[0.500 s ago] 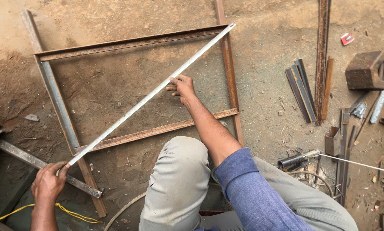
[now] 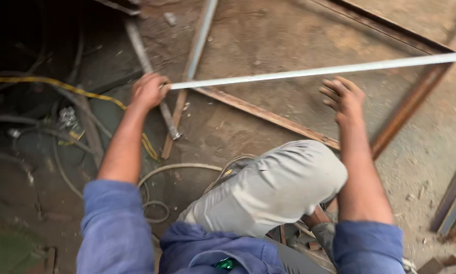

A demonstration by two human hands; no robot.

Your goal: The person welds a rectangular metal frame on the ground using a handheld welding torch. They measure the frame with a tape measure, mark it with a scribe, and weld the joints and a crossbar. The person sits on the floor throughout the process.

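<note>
Beside left hand [image 2: 148, 91], yellow cable [image 2: 50, 81], hoses [image 2: 80, 122]

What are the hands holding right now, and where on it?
The left hand grips the long pale metal bar at its near end. The right hand is open just below the bar's middle, holding nothing.

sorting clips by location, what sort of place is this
Most likely a metal fabrication or welding workshop, worked at ground level. A rusty angle-iron frame lies on the dirt floor, the left hand holds a long pale metal strip across it, and cables trail nearby.
</note>
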